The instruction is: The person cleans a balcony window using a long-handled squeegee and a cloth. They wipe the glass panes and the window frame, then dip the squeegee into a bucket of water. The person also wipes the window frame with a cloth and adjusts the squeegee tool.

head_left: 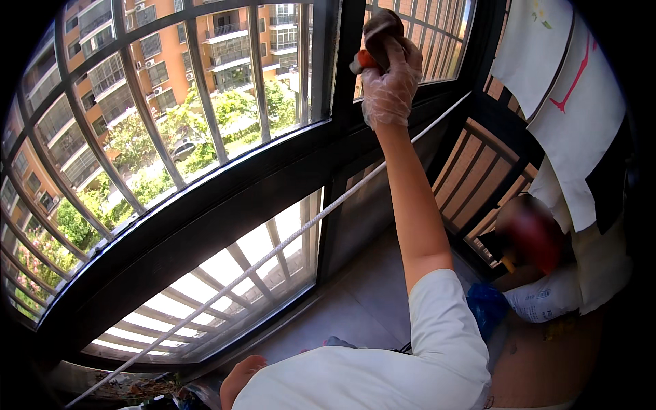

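My right arm stretches up and away to the window. A thin clear plastic glove covers my right hand (393, 82). Its fingers are closed on a bunched dark brown cloth (384, 26), held up against or just in front of the right-hand window pane (437, 34); whether it touches the glass I cannot tell. A small orange and grey piece (367, 60) sticks out at the thumb side of the same hand; its kind is unclear. Of my left arm, only a bit of bare skin (239, 374) shows past my white shirt at the lower edge. My left hand is hidden.
A white rope (273, 253) runs slantwise across the window's black frame (225, 184). Metal bars (198, 82) stand outside the glass. At the right hang white sheets (533, 55) with painted marks, above a blurred red thing (540, 236), a white sack (547, 298) and a blue bag (485, 305).
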`<act>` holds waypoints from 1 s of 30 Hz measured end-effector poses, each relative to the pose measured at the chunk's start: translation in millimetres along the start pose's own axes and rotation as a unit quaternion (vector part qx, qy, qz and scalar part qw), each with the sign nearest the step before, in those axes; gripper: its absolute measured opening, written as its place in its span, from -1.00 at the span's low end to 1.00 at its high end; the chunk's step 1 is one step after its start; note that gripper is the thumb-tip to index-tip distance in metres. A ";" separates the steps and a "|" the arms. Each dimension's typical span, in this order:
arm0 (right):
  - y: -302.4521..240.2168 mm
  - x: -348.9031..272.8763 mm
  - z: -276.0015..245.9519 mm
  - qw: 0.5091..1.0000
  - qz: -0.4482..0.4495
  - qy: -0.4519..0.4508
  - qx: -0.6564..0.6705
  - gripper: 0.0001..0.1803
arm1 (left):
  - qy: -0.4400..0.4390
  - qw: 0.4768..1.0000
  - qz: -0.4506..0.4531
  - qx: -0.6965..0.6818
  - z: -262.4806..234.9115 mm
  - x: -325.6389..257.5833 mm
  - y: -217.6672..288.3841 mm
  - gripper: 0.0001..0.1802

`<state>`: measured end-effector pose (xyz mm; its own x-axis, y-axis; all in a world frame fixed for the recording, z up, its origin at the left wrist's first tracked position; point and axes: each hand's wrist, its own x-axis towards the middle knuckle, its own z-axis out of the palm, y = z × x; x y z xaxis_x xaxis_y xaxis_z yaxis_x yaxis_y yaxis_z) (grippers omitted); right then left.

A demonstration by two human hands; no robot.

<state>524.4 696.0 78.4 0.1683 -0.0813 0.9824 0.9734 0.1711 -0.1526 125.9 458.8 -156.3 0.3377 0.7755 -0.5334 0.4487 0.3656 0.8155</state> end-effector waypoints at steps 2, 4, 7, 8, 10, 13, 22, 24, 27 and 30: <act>-9.1 37.1 21.4 0.991 -0.121 0.032 -0.050 -0.47 | -0.007 1.000 -0.010 -0.025 6.5 9.3 5.7 -0.58; -10.3 58.7 40.4 0.984 -0.172 0.028 -0.047 -0.48 | 0.011 0.998 0.041 -0.047 14.2 19.1 5.4 -0.58; -14.1 60.5 64.6 0.988 -0.151 -0.021 0.003 -0.54 | 0.019 0.999 0.026 -0.039 29.8 39.1 6.5 -0.59; -12.5 46.5 64.1 0.986 -0.159 -0.042 0.025 -0.56 | 0.019 0.999 0.018 -0.031 35.4 47.3 7.7 -0.59; 5.8 4.4 47.7 0.972 -0.213 -0.093 0.039 -0.61 | -0.009 1.000 0.015 -0.001 52.9 71.6 10.6 -0.59; 31.9 -67.8 24.4 0.930 -0.289 -0.196 0.118 -0.58 | -0.028 0.998 0.022 0.054 86.8 104.2 11.6 -0.59; 47.2 -13.1 13.7 0.909 -0.321 -0.217 0.156 -0.56 | -0.062 0.995 -0.045 0.057 175.7 126.2 63.8 -0.48; 43.6 -37.7 26.2 0.893 -0.380 -0.209 0.119 -0.60 | -0.047 0.996 -0.024 0.072 184.3 123.3 55.5 -0.47; 22.1 -78.8 27.6 0.832 -0.478 -0.223 0.171 -0.68 | 0.031 0.999 -0.021 0.023 187.7 96.8 80.5 -0.47; -31.8 -85.8 28.6 0.823 -0.487 -0.214 0.196 -0.68 | 0.020 0.999 -0.034 0.031 187.5 107.9 35.4 -0.47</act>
<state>474.6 725.6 2.1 -0.8153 -0.0280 0.5784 0.4742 0.5408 0.6947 333.4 459.0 -227.1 0.2731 0.7702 -0.5764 0.5208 0.3854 0.7617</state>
